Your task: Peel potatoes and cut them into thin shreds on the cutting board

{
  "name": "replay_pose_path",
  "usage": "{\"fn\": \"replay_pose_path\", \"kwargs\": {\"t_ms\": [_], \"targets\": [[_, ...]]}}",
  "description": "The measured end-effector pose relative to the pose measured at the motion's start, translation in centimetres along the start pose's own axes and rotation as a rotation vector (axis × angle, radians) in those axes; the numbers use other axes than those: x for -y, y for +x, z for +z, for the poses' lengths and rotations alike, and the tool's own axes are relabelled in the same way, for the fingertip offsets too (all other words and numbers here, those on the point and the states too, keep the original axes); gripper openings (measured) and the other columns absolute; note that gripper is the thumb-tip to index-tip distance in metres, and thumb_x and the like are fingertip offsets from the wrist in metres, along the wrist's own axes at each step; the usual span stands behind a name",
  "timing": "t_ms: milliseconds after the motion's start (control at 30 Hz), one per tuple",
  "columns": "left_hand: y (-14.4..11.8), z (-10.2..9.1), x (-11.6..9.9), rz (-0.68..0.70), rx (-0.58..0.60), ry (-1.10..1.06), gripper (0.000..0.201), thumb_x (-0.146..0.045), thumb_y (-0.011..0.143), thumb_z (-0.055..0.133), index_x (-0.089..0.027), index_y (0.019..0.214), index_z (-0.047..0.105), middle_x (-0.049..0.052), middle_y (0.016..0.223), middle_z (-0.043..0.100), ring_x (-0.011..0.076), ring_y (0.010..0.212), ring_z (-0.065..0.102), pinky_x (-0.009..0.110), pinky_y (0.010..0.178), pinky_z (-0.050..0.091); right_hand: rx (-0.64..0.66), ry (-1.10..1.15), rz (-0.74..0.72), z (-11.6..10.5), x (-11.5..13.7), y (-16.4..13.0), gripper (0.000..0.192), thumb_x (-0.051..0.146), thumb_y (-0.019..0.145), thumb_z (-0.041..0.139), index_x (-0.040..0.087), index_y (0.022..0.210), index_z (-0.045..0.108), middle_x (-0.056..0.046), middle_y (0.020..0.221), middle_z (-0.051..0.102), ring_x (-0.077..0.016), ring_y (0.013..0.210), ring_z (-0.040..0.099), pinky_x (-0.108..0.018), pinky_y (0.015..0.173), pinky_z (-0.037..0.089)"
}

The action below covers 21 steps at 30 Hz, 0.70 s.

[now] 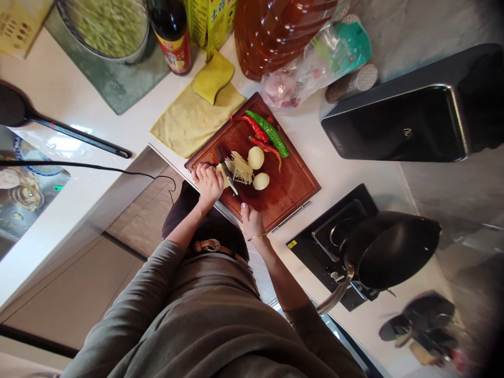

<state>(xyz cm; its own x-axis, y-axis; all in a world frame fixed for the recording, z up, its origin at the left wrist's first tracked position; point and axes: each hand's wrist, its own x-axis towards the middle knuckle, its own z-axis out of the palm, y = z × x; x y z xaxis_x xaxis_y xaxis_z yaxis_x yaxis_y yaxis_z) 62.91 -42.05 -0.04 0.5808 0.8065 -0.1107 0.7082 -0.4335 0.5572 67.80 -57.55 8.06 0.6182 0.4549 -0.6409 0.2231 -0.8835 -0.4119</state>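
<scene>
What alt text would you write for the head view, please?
Seen from above, a person cuts a potato into strips on a wooden board: left hand steadies it, right hand holds the knife. Two peeled potatoes and chillies lie nearby.

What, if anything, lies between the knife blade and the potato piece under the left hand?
Nothing visible does: the knife in the right hand sits right against the potato piece that the left hand steadies; the potato strips lie beyond.

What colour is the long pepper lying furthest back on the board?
Green: the pepper lies beside red ones on the board; head view.
</scene>
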Motion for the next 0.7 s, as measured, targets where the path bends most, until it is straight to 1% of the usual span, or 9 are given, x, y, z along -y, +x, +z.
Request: {"fn": "replay_pose_path", "kwargs": {"t_ms": [167,333,467,567,700], "targets": [[-0.1,0.0,0.0,0.004,-0.010,0.010,0.025,-0.032,0.086,0.041,-0.014,0.098,0.053,0.018,0.116,0.054,0.0286,0.127,0.039,0.050,0.110,0.013,0.003,-0.085,0.009,0.1,0.3,-0.1,0.058,0.049,0.096,0.020,0.013,0.089,0.066,-0.012,0.071,0.069,-0.0184,0.064,0.063,-0.025,0.055,0.032],[-0.1,0.0,0.0,0.008,-0.013,0.018,0.024,-0.032,0.085,0.043,-0.014,0.097,0.054,0.018,0.114,0.055,0.0291,0.127,0.039,0.050,0.110,0.014,0.015,-0.210,0.051,0.1,1.2,-0.3,0.048,0.045,0.095,0.030,0.013,0.096,0.065,-0.013,0.075,0.070,-0.0177,0.062,0.061,-0.025,0.054,0.028],[-0.1,0.0,0.0,0.004,0.005,0.012,0.025,-0.032,0.085,0.043,-0.014,0.099,0.054,0.018,0.116,0.055,0.0289,0.128,0.038,0.050,0.110,0.013,0.031,-0.253,0.091,0.8,1.7,0.4,0.045,0.044,0.094,0.034,0.011,0.093,0.065,-0.012,0.071,0.068,-0.0183,0.061,0.060,-0.026,0.054,0.028],[0.0,-0.1,0.0,-0.001,0.004,0.000,0.025,-0.032,0.085,0.043,-0.014,0.099,0.054,0.018,0.116,0.054,0.0289,0.128,0.038,0.050,0.110,0.014,0.006,-0.123,0.075,1.4,1.3,1.3,0.048,0.044,0.095,0.031,0.012,0.087,0.065,-0.010,0.064,0.064,-0.0164,0.059,0.058,-0.025,0.055,0.031],[0.1,-0.3,-0.2,0.007,-0.014,-0.016,0.024,-0.032,0.087,0.041,-0.015,0.097,0.054,0.017,0.116,0.055,0.0288,0.127,0.038,0.050,0.109,0.016,0.027,0.181,0.046,1.5,0.6,1.9,0.063,0.046,0.096,0.013,0.016,0.069,0.062,-0.005,0.052,0.055,-0.0128,0.048,0.052,-0.023,0.052,0.036]]}}
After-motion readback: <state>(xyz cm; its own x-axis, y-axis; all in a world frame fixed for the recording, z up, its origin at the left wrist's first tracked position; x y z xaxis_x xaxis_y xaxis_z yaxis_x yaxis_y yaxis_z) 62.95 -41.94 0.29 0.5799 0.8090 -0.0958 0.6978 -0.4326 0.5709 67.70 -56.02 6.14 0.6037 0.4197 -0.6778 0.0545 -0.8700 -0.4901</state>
